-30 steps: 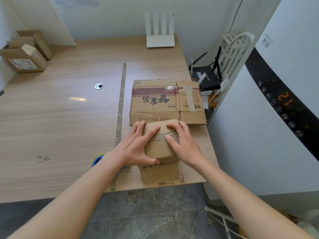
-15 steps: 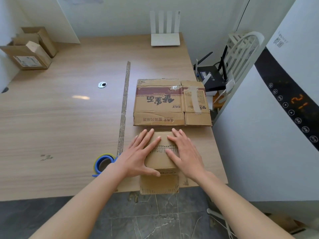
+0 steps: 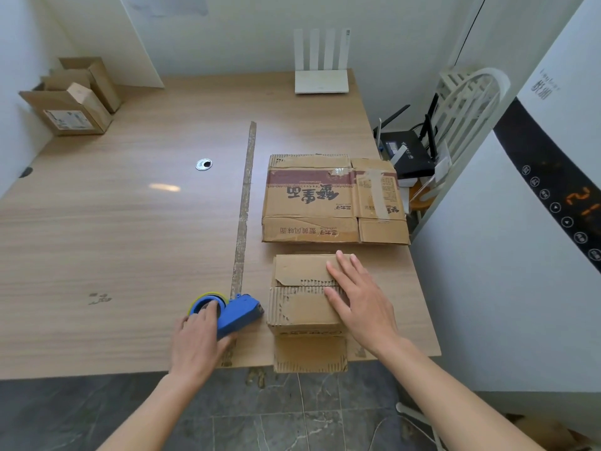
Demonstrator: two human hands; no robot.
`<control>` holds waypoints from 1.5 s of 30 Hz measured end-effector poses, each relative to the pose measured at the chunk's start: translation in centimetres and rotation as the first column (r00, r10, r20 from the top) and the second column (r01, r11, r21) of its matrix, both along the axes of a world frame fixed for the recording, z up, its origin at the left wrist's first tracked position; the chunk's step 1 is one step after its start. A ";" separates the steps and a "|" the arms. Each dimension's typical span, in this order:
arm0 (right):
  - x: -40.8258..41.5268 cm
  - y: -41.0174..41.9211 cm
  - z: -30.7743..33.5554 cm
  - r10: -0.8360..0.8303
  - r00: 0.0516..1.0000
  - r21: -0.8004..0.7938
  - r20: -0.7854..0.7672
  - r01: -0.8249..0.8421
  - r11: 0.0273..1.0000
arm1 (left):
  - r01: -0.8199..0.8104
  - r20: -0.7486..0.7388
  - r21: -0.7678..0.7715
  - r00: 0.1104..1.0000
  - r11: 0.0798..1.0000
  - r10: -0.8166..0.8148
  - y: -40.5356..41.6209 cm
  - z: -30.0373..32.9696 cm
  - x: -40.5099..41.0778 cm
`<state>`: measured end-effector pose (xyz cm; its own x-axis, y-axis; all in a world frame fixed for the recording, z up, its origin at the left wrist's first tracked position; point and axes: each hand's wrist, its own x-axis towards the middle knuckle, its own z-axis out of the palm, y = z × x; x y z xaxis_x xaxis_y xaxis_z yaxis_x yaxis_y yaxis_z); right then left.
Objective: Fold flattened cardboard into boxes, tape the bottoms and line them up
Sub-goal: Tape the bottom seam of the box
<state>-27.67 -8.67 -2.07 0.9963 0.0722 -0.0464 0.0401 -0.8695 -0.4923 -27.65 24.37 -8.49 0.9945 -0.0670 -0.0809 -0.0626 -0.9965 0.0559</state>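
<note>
Left hand (image 3: 198, 343) has left the box (image 3: 300, 294) to grip the tape dispenser (image 3: 232, 314); our right hand (image 3: 361, 304), fingers flat, must keep flaps shut.

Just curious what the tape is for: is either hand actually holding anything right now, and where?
The left hand grips the blue plastic tape dispenser at its near end. The right hand only presses flat on the small brown cardboard box.

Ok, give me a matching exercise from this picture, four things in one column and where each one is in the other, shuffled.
Things:
1. blue tape dispenser
2. white router
3. printed flattened cardboard
4. small box

Places:
A. far edge of the table
B. under the right hand
C. under the left hand
D. just beyond the small box

Pairs: 1-C, 2-A, 3-D, 4-B
</note>
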 end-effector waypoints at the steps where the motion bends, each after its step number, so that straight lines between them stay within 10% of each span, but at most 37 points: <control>1: 0.1 0.1 0.1 0.002 1.000 -0.010 0.001 -0.002 1.000 | -0.009 0.034 -0.015 0.999 1.000 0.009 -0.5 0.0 0.4; 8: -0.1 1.0 0.7 0.028 0.993 -0.065 0.113 -0.020 0.998 | -0.019 -0.193 -0.315 0.980 0.949 -0.045 -0.5 2.1 2.5; 16: 0.8 2.4 2.2 -0.004 0.996 0.111 0.085 -0.005 0.994 | 0.111 -0.019 -0.715 0.984 0.690 -0.178 -4.3 16.4 6.4; 21: 1.4 0.6 2.6 -0.107 0.987 0.407 -0.124 0.149 0.901 | 0.338 -0.149 -0.455 0.883 0.824 -0.445 -10.9 17.1 7.5; 26: 1.5 -0.5 3.3 -0.084 0.925 0.747 -0.370 0.350 0.566 | 0.409 -0.116 -0.343 0.875 0.846 -0.470 -11.7 15.7 8.3; 35: 1.0 -0.6 3.5 0.031 0.918 0.730 -0.396 0.294 0.617 | 0.419 -0.093 -0.326 0.878 0.847 -0.470 -12.3 16.4 8.2; 45: 1.0 -0.6 4.4 -0.275 0.916 0.601 -0.293 0.401 0.692 | 0.445 -0.053 -0.224 0.883 0.867 -0.467 -13.1 16.5 9.0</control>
<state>-26.65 -9.28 2.31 0.9393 -0.1935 -0.2832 -0.3299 -0.2839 -0.9003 -18.68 11.28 8.01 0.8357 -0.5367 -0.1165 -0.4905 -0.8248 0.2812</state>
